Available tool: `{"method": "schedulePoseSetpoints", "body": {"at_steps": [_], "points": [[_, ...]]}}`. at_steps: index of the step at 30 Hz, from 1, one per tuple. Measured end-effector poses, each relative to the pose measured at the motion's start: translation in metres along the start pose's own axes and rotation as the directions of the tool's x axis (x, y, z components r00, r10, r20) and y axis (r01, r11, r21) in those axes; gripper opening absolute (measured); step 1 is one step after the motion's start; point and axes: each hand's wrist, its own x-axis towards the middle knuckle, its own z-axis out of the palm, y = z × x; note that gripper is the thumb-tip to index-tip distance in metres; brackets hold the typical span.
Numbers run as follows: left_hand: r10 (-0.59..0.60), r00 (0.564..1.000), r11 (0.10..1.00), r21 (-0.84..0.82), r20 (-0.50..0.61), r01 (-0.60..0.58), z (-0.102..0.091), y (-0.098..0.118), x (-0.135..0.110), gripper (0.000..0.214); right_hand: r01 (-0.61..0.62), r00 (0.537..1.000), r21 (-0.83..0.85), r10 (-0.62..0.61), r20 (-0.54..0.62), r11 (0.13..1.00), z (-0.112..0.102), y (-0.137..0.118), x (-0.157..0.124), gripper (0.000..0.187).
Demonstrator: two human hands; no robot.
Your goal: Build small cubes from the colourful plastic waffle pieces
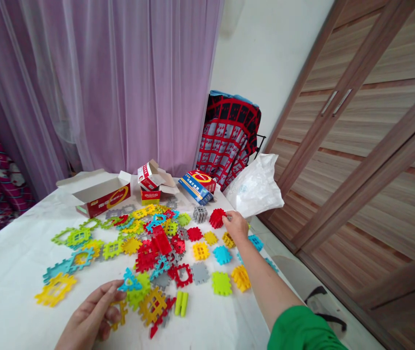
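White tabletop [10,272], tiles [200,251] strewn: right hand [235,224] pinches red block [216,218] just in front of blue box [198,186]; left hand [93,316], well apart from it, half-curled against teal triangle [130,282], grip unclear; pick-up stage seemingly, lifting calls for clearing grey block [199,214].

The left hand [91,316] is cut off at the wrist by the picture's bottom edge. Its fingers cover part of a yellow lattice piece [122,308] near the table's [7,277] front edge. The right hand [235,226] hides one side of a red block [217,218], and whether it grips the block is unclear. Print on the boxes [109,198] along the far edge is too small to read.
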Motion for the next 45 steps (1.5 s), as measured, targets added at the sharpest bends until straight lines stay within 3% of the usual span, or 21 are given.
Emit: {"method": "schedulePoseSetpoints", "body": {"at_steps": [7,12,16,20,24,30,35,37,40,43,45], "points": [[0.004,1.0,1.0,-0.012,0.007,-0.004,0.002,0.003,-0.002,0.083,0.047,0.998,0.033,-0.046,-0.038,0.998,-0.01,-0.004,-0.003,0.024],[0.024,1.0,0.998,-0.055,0.012,-0.023,0.002,0.0,-0.001,0.079,0.122,0.993,0.091,-0.121,-0.017,0.988,-0.011,-0.023,-0.016,0.025],[0.031,1.0,0.993,-0.117,-0.003,-0.031,0.0,0.0,-0.001,0.075,0.24,0.962,0.208,-0.26,0.077,0.948,-0.006,-0.063,-0.044,0.021],[0.04,0.999,0.978,-0.206,-0.028,-0.045,-0.003,0.002,0.0,0.072,0.351,0.902,0.237,-0.396,0.174,0.906,-0.003,-0.119,-0.084,0.015],[0.067,0.995,0.96,-0.267,-0.07,-0.084,-0.008,0.002,0.004,0.068,0.426,0.851,0.152,-0.452,0.266,0.892,0.002,-0.163,-0.112,0.033],[0.142,0.975,0.933,-0.306,-0.172,-0.19,-0.018,0.005,0.01,0.06,0.334,0.847,0.058,-0.327,0.419,0.941,0.005,-0.189,-0.113,0.032],[0.214,0.945,0.91,-0.302,-0.247,-0.285,-0.025,0.009,0.012,0.051,0.176,0.821,0.296,-0.305,0.482,0.939,0.003,-0.217,-0.096,0.037],[0.217,0.942,0.907,-0.303,-0.256,-0.292,-0.028,0.009,0.012,0.049,0.077,0.847,0.422,-0.282,0.45,0.904,0.003,-0.227,-0.09,0.039],[0.213,0.937,0.909,-0.296,-0.277,-0.294,-0.033,0.01,0.015,0.047,0.015,0.924,0.538,-0.218,0.316,0.843,0.003,-0.227,-0.088,0.032],[0.251,0.911,0.91,-0.24,-0.328,-0.337,-0.037,0.009,0.021,0.047,0.038,0.954,0.656,-0.222,0.201,0.754,0.001,-0.203,-0.102,0.025],[0.339,0.873,0.908,-0.123,-0.35,-0.402,-0.037,0.006,0.025,0.047,0.069,0.969,0.708,-0.216,0.121,0.703,-0.001,-0.179,-0.118,0.026]]}}
